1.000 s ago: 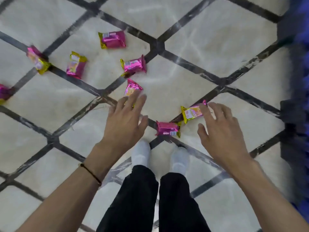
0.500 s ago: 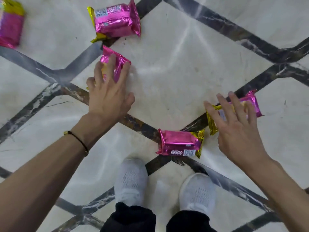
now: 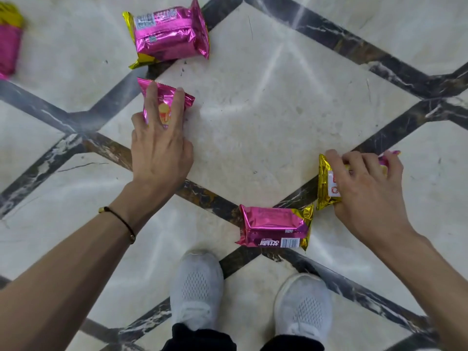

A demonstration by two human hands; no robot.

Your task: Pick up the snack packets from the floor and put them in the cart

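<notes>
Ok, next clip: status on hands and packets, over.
Left hand resting on the pink snack packet, not gripped. Right hand curled round the gold-ended snack packet. Third packet loose by the shoes; nothing blocking, cart out of view.

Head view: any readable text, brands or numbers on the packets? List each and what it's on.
Nothing reads clearly enough to quote.
Barcode and white print on top packet: too small.
White logo and barcode on near packet: upside down, blurred.
White label with red marks on right packet: mostly hidden by right hand.
Orange graphic on left packet, under left hand: no legible text.
Print on edge packet: blurred.
</notes>
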